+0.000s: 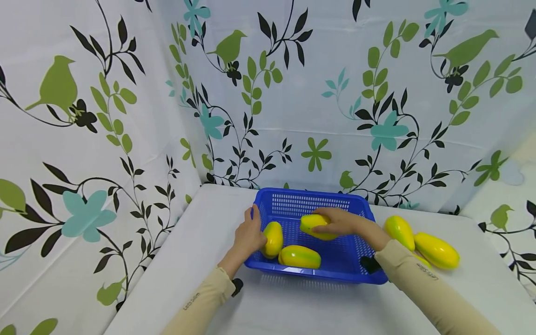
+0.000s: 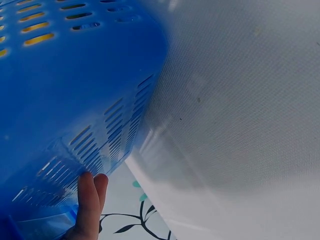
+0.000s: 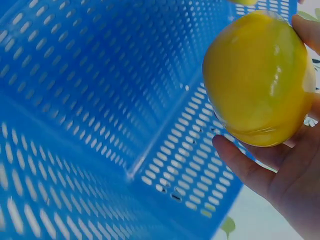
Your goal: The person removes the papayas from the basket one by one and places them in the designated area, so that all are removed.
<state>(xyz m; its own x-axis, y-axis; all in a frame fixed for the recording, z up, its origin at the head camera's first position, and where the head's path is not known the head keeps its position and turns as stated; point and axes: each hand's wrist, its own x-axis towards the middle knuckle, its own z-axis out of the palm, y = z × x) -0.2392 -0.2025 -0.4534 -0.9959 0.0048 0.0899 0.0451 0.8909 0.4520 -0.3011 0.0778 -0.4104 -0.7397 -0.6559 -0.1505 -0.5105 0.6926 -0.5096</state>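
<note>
I'm watching the right hand (image 1: 335, 221) grasping a yellow fruit (image 1: 309, 223) over the blue basket (image 1: 341, 257), the left hand (image 1: 250, 235) pinching its rim (image 1: 310, 192); I'm worrying that glossy skin could be slipping if fingers slacken, knocking the front fruit (image 1: 299, 257).
</note>
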